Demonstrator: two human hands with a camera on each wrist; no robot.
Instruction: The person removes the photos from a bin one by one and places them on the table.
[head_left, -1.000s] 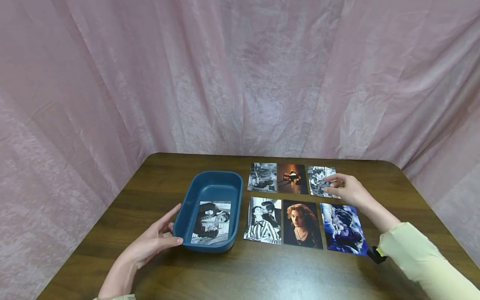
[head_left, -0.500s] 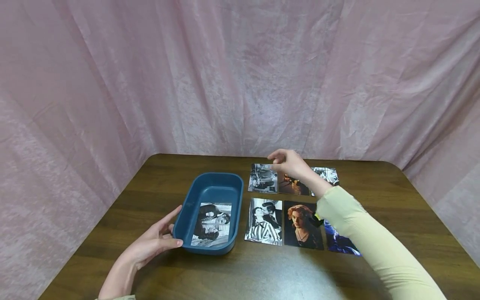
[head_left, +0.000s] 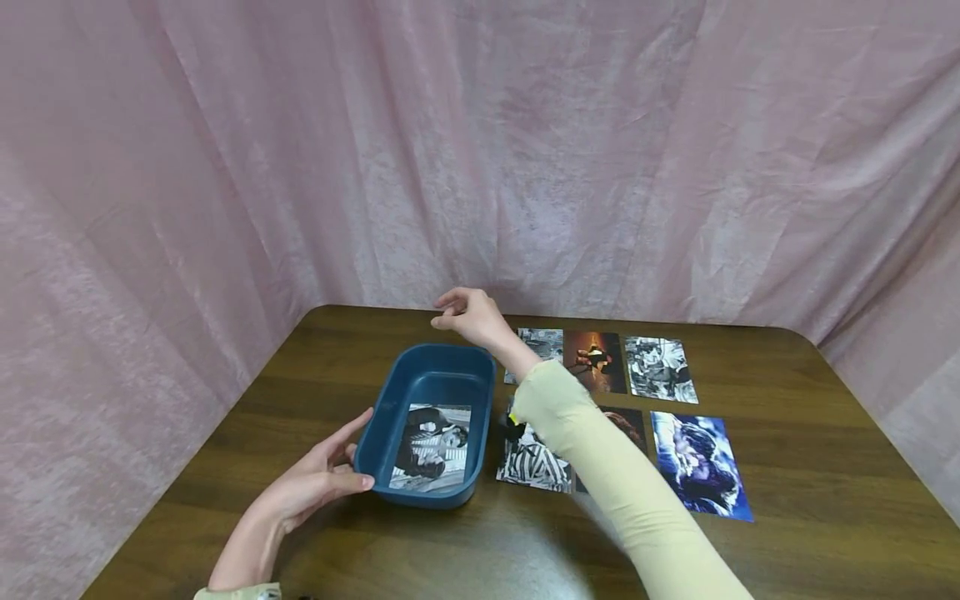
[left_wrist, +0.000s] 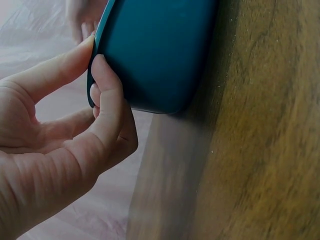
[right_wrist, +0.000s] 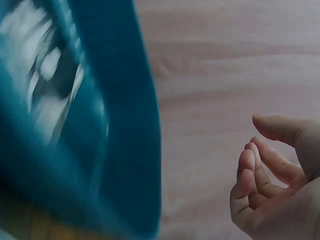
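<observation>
A blue rectangular plastic tub [head_left: 378, 429] sits on the table, one black-and-white photo card [head_left: 431, 450] lying inside. My left hand [head_left: 315, 479] grips the tub's near left edge; in the left wrist view the thumb and fingers [left_wrist: 107, 80] pinch its rim. Above the tub's far end hovers my right hand [head_left: 472, 317], holding nothing. Its fingers are loosely bent, apart from the tub, as the right wrist view confirms. Right of the tub lie two rows of photo cards, among them a blue one [head_left: 701, 462] and a brown one [head_left: 595, 360].
The right sleeve [head_left: 600, 458] hides parts of several cards, including the striped-shirt picture [head_left: 534, 462]. A wooden table [head_left: 810, 450] carries everything. Behind its far edge hangs a pink curtain [head_left: 480, 167].
My right hand has swept left from the far right card, over the back row, to above the tub's far end. The left hand has kept its grip on the tub.
</observation>
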